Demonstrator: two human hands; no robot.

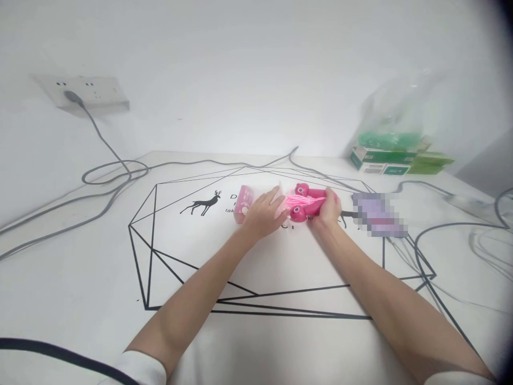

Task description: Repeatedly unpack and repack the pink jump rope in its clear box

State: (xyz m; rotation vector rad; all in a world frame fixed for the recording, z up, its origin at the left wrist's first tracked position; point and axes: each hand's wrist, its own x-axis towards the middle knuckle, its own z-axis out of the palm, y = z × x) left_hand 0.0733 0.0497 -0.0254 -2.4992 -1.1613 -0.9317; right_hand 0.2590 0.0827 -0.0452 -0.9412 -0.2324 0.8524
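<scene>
Right grip (329, 209) closed round 2 pink handles (316, 194); left grip (265, 213), closure unclear, over pink box (243, 199) left of handles

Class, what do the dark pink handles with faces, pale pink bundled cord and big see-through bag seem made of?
Dark pink handles: probably hard plastic, smooth; crisp, rounded ends.
Pale pink bundled cord: plastic or fabric, finish unclear; strands blur.
See-through bag: likely glossy plastic film; glints, green showing through.
</scene>
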